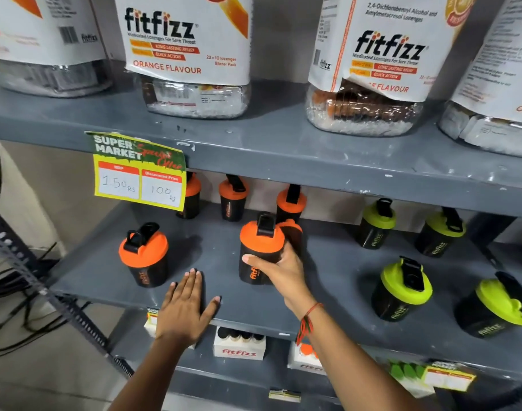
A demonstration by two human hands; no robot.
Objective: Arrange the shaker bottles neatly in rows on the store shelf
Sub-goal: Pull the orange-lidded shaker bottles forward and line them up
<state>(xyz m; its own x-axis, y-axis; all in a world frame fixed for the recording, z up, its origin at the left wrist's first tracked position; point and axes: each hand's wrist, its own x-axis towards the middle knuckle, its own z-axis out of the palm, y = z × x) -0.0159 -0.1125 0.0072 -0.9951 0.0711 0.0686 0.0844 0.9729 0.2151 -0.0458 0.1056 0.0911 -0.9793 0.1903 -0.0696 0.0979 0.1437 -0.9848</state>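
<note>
The grey shelf (328, 262) carried orange-lidded shakers on the left and green-lidded shakers (402, 289) on the right, probably sorted by colour. The right hand (279, 269) grasped an orange shaker (261, 247) near mid-shelf, likely aligning it. The left hand (184, 308) lay flat, empty. Lids shut; contents hidden.

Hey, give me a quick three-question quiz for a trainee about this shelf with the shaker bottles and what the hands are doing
1. True or false: the right hand is wrapped around an orange-lidded shaker.
2. Where is the left hand? A) lying flat on the middle shelf B) lifting a green-lidded shaker C) touching the price tag
3. Fill in: the discounted price on the yellow tag reads ___ Rs.

Key: 1 true; 2 A; 3 100.
</note>
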